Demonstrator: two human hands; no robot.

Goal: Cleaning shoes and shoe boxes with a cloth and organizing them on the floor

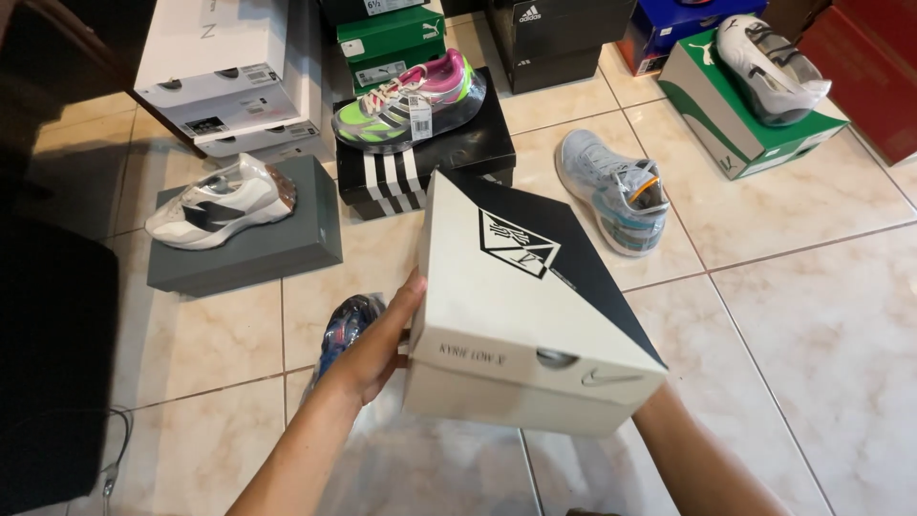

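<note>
I hold a cream and black shoebox (521, 306) with its lid on above the tiled floor. My left hand (377, 344) presses flat against the box's left side, fingers extended along it. My right hand is hidden under or behind the box; only its forearm (697, 459) shows at the lower right. Beneath my left hand a dark blue shoe wrapped in clear plastic (346, 325) lies on the floor.
A grey-blue shoe (611, 191) lies on the tiles right of the box. A green-pink shoe (411, 100) rests on a black striped box (430, 162), a white shoe (222, 203) on a grey box (248, 248), another white shoe (769, 67) on a green box (735, 119). More boxes stack behind.
</note>
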